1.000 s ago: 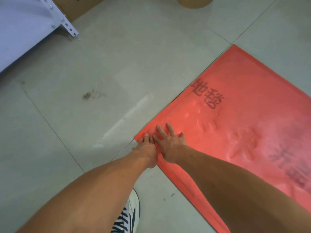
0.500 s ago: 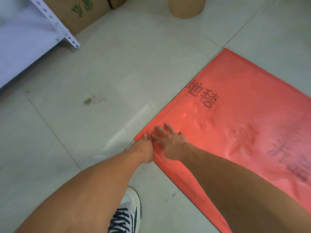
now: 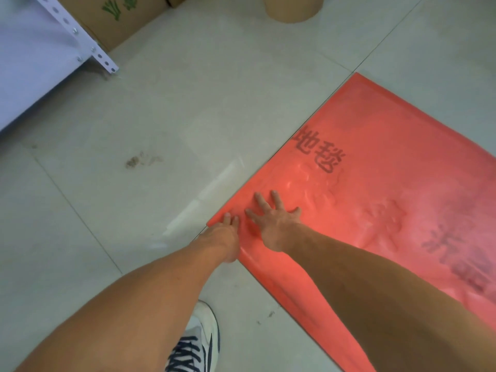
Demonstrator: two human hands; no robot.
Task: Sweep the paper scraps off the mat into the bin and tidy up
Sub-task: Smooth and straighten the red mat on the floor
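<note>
A red mat (image 3: 381, 162) with dark printed characters lies flat on the tiled floor, filling the right half of the view. My right hand (image 3: 273, 218) rests palm down on the mat near its closest corner, fingers spread. My left hand (image 3: 222, 233) presses on that corner itself, fingertips on the mat's edge and fingers held together; it grips nothing that I can see. No paper scraps show on the mat. A round tan container (image 3: 292, 8), perhaps the bin, stands at the top edge.
A white metal shelf frame (image 3: 88, 49) and cardboard boxes (image 3: 126, 20) stand at the upper left. A dark smudge (image 3: 142, 160) marks the grey floor tile. My shoe (image 3: 196, 342) is at the bottom, beside the mat.
The view has tilted up a little, bringing the boxes and the tan container further into frame. My right hand's fingers have spread wider on the mat; both hands stay at the corner.
</note>
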